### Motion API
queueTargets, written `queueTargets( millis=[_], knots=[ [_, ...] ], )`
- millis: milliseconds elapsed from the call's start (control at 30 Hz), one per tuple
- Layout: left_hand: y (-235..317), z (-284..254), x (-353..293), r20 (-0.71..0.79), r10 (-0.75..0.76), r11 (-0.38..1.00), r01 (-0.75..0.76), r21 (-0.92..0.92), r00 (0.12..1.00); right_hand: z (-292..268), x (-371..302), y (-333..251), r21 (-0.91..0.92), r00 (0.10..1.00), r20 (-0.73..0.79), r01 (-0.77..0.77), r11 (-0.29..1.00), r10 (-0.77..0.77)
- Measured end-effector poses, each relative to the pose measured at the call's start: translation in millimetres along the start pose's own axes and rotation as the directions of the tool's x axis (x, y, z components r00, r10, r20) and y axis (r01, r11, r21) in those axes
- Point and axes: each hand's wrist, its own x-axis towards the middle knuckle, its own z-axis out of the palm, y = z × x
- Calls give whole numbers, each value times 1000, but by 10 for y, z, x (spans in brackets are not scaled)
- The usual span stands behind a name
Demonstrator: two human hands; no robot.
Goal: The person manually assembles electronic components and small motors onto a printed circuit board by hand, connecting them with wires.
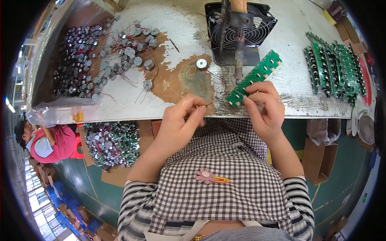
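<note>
My left hand [183, 118] is closed, thumb and forefinger pinching a thin reddish wire [213, 103] at the table's front edge. Between the fingers of my right hand [265, 106] is a green circuit board strip [257, 74], slanting away to the upper right. A fine pale strand [240, 93] shows beside the right fingertips; its kind is unclear. Just beyond my hands lies a small round motor [201, 63], its thin wires trailing toward the board. Above the board's left side a soldering iron [239, 44] points straight down in its holder.
A black fan [257, 26] stands behind the iron. Many small motors [130, 52] lie loose at left, others in a plastic-lined box [44, 60]. Stacked green boards [333, 70] are at right. Below the table edge, a carton holds wired boards [112, 144]. Another person [60, 142] sits far left.
</note>
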Motion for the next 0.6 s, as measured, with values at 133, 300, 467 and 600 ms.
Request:
queueTargets(
  millis=[133,300,467,600],
  knots=[
    [151,-15,167,108,-150,933,177,-313,983,22,12,-2,-31,998,28,57,998,-56],
    [189,163,316,27,-134,894,133,-428,991,20,21,-18,-19,996,11,90,996,-90],
    [127,286,315,-56,-50,992,43,-120,997,-35,-3,26,37,996,-7,93,995,-93],
    [61,275,378,-117,335,936,-316,152,935,-56,14,47,85,994,-39,106,991,-103]
  ],
)
